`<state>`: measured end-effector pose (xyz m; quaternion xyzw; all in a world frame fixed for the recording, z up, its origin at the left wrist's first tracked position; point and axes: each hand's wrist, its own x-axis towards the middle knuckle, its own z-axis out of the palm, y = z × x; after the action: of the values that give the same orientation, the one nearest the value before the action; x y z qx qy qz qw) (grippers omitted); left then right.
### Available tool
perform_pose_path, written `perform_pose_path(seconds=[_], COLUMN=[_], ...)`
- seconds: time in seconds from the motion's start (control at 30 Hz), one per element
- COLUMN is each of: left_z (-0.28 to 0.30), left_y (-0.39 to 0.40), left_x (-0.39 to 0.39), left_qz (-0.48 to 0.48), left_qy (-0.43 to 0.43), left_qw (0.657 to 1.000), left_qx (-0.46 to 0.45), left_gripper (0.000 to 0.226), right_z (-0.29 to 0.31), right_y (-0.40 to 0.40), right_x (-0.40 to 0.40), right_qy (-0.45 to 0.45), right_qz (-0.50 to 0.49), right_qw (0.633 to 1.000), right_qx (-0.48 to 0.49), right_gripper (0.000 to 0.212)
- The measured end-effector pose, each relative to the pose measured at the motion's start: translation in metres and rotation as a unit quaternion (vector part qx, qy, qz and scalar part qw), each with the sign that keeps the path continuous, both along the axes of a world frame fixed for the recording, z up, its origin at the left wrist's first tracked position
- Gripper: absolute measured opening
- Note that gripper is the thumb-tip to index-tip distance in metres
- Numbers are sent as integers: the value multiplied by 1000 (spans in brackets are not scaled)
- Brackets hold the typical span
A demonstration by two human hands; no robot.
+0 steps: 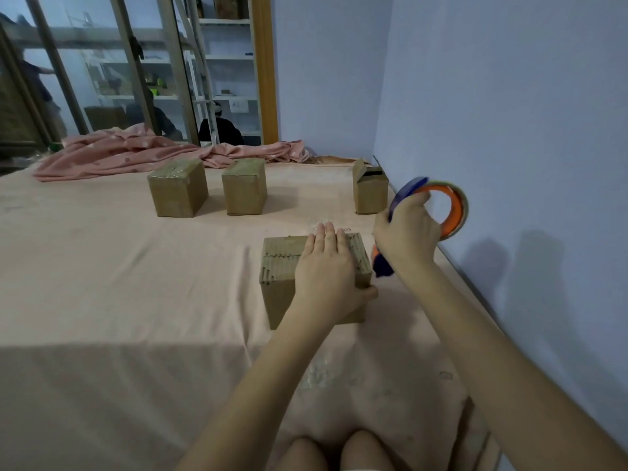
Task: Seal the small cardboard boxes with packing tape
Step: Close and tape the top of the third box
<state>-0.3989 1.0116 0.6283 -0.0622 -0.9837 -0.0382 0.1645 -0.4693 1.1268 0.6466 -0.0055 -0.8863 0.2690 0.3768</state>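
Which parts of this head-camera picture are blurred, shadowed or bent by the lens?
Head view: the tape dispenser in the right hand is motion-blurred; the left hand on the nearest box is sharper; soft shadows fall on the right wall and the near bedsheet; the wide lens bows the wall edges.

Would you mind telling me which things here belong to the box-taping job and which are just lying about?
For the job:
near box under the left hand
tape dispenser in the right hand
two taped boxes
open-flapped box

Lying about:
pink blanket
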Motion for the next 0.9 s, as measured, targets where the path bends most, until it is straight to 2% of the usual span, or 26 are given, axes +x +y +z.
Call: perform_pose_path(seconds=[0.03,0.1,0.17,0.3,0.4,0.5,0.6,0.77,0.9], left_z=[-2,-6,-7,-4,-6,-7,-8,-7,-4], left_y=[0,1,0,-4,-5,-5,-3,-4,-4], left_x=[1,4,0,-9,-10,-12,-16,-22,-25], left_qz=[-5,-9,1,-5,-9,-19,-25,-5,8], left_qy=[4,9,20,5,6,20,17,7,8], left_qw=[1000,1000,1000,1000,1000,1000,1000,1000,1000], left_qx=[3,2,1,-8,-6,8,-7,-17,-22], left_gripper=[106,105,105,108,109,108,100,104,102], right_z=[-10,-32,-36,-13,-8,-13,-19,-34,-49], right_y=[3,12,19,40,53,53,55,53,53], right_x=[3,14,17,2,-5,-11,-19,-25,-27], right_qy=[-12,-20,21,90,83,28,18,-10,-42], right_qz=[7,24,47,72,51,57,79,198,203], right_qw=[1000,998,990,977,985,995,996,979,977], right_qx=[9,-51,-131,-178,-146,-79,-34,-56,-52], right_gripper=[29,31,35,22,14,15,21,29,39])
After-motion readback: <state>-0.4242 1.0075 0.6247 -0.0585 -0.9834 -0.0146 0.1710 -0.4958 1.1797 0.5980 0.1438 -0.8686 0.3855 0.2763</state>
